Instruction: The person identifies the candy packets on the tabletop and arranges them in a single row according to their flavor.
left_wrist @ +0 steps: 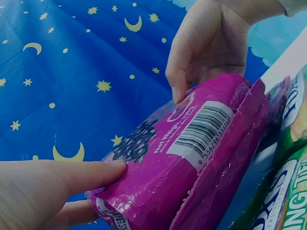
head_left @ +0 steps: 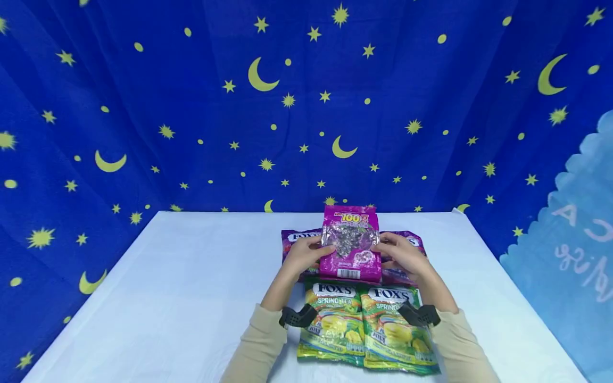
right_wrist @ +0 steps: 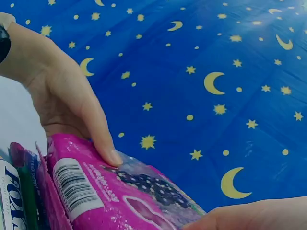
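A magenta candy bag (head_left: 351, 263) marked "LOT 100" is held between my two hands, over the purple bags. My left hand (head_left: 303, 256) grips its left edge, thumb on the front face. On the opposite edge, my right hand (head_left: 403, 254) grips it in the same way, with the thumb on the front. The barcode (left_wrist: 204, 129) and dark wrapped candies (right_wrist: 158, 187) behind a see-through window show in the wrist views. Behind it lie purple FOX'S bags (head_left: 293, 236), largely covered by the magenta bag and the hands.
Two green and yellow FOX'S Spring Tea bags (head_left: 332, 324) lie side by side nearer me, between my forearms. All rest on a white table (head_left: 191, 298). A blue cloth with moons and stars (head_left: 306, 117) hangs behind, and a light-blue scalloped panel (head_left: 570, 239) stands at the right.
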`<state>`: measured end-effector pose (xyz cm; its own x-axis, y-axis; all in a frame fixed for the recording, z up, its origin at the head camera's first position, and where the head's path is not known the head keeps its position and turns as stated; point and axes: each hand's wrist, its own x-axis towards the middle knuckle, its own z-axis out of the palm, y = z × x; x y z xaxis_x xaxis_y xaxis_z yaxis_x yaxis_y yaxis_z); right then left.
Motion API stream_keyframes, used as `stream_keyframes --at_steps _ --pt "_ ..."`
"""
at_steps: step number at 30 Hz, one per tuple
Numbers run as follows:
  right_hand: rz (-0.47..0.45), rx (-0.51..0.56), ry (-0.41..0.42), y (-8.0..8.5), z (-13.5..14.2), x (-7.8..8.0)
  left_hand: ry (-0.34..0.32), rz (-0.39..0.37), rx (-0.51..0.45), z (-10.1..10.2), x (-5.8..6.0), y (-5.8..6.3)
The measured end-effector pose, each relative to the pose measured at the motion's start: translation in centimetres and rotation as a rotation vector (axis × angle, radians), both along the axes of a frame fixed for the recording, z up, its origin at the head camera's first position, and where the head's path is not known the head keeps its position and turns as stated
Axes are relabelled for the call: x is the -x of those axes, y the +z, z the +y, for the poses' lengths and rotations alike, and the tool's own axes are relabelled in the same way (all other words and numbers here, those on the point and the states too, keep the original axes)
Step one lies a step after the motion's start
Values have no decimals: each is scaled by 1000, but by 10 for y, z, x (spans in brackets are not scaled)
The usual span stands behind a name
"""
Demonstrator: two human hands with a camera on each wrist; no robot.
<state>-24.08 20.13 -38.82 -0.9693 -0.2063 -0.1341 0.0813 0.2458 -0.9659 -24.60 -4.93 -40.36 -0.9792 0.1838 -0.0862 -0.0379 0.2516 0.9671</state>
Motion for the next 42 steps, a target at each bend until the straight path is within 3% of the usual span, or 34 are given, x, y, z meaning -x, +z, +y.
stream_keyframes --at_steps 5,14,24,37,42 --pt "-5 -5 -14 -5 -7 1 24 -2 5 -5 2 -2" --pt "-8 56 -19 -21 -36 -3 154 -29 45 -35 -1 -11" --pt "20 130 53 -23 -77 -2 168 -47 79 -79 -7 0" --pt "-86 233 140 -21 -137 15 189 -106 222 -143 -8 15" --pt "-110 272 163 -20 -162 24 219 -154 236 -165 -8 20"
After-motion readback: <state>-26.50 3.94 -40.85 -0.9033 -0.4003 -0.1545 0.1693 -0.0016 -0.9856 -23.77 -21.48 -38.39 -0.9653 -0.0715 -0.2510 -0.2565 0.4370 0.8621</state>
